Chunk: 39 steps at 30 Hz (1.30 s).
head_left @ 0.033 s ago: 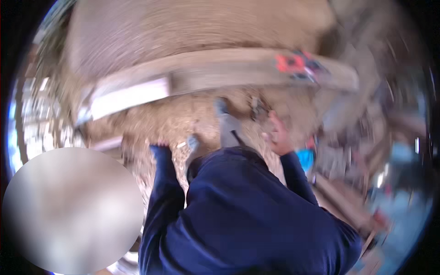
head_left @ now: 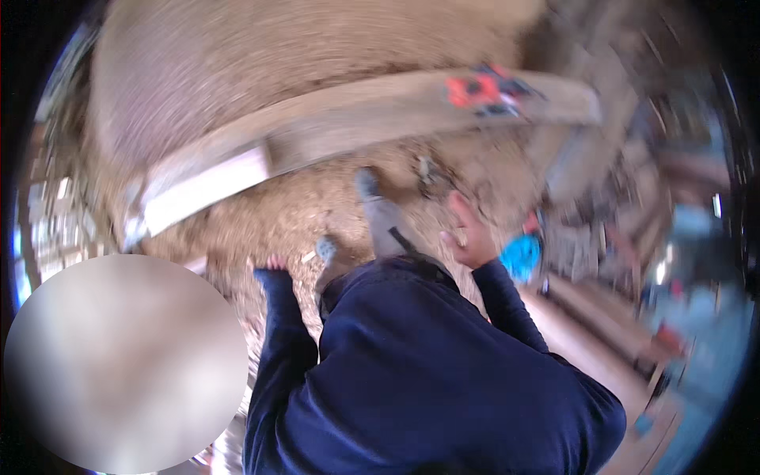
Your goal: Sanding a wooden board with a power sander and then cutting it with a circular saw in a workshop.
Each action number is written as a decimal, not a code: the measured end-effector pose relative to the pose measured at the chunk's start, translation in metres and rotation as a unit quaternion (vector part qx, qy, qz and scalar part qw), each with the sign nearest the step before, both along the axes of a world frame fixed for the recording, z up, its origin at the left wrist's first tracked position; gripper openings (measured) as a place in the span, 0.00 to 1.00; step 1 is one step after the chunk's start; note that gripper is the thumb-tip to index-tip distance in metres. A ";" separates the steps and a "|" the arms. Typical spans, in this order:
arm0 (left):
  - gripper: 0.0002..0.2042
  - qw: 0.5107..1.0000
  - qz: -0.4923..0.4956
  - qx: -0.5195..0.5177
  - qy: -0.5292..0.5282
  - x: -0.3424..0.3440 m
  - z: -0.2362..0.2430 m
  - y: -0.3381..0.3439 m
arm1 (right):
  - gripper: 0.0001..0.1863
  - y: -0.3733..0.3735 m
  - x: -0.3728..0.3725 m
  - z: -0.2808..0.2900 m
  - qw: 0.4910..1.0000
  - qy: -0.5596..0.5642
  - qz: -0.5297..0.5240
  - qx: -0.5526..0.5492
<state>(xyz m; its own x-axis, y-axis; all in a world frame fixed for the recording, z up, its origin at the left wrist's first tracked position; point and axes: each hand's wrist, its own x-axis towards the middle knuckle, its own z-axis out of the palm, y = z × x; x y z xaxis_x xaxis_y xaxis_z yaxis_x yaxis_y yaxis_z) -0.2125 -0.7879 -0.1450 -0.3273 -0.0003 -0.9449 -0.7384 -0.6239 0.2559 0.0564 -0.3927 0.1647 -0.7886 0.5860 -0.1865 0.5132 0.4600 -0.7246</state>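
Note:
My left hand (head_left: 274, 266) hangs beside my left leg, mostly covered by dark blue fabric, its pink fingertips apart with nothing in them. My right hand (head_left: 467, 233) is out beside my right leg, thumb apart from the fingers, empty and open. Both my feet in grey shoes (head_left: 366, 182) stand on brown dirt strewn with chips (head_left: 293, 218). In front of them runs a long wooden beam (head_left: 332, 131), bearing a pale board (head_left: 206, 186) at its left and a blurred red-and-black object (head_left: 475, 91) toward its right.
Beyond the beam is a broad tan surface (head_left: 301, 39). On the right are a bright blue object (head_left: 518, 253), a heap of blurred pieces (head_left: 574, 249) and long timber pieces (head_left: 602, 332). A pale blurred disc covers the lower left of the view.
My view has turned slightly, so the beam and the red-and-black object appear higher and farther left. My right hand shows a little farther left; my left hand sits slightly lower.

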 end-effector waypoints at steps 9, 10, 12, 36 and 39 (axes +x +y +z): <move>0.28 0.965 -0.255 -0.044 -0.033 0.041 -0.031 0.065 | 0.36 -0.138 0.201 0.002 0.957 -0.051 -0.285 0.010; 0.27 0.957 -0.288 0.025 0.022 0.040 -0.022 0.091 | 0.35 -0.145 0.217 -0.001 0.948 -0.060 -0.311 -0.001; 0.26 0.936 -0.332 0.094 0.069 0.041 -0.002 0.148 | 0.35 -0.150 0.246 -0.011 0.938 -0.055 -0.343 -0.012; 0.32 0.609 -0.708 -0.151 0.324 0.559 0.033 0.443 | 0.31 0.139 0.638 -0.284 0.881 -0.289 -0.015 -0.375; 0.32 0.451 -0.818 -0.139 0.329 0.586 0.031 0.505 | 0.31 0.181 0.645 -0.281 0.868 -0.330 0.006 -0.372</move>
<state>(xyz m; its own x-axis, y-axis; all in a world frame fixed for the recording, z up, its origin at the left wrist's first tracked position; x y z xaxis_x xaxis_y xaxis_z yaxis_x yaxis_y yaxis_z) 0.3733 -0.2834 -0.1139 -0.3130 0.6615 -0.6815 0.1401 0.7419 0.6557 0.7019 -0.2114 -0.1165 -0.3723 0.1032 -0.9223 0.9273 -0.0005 -0.3744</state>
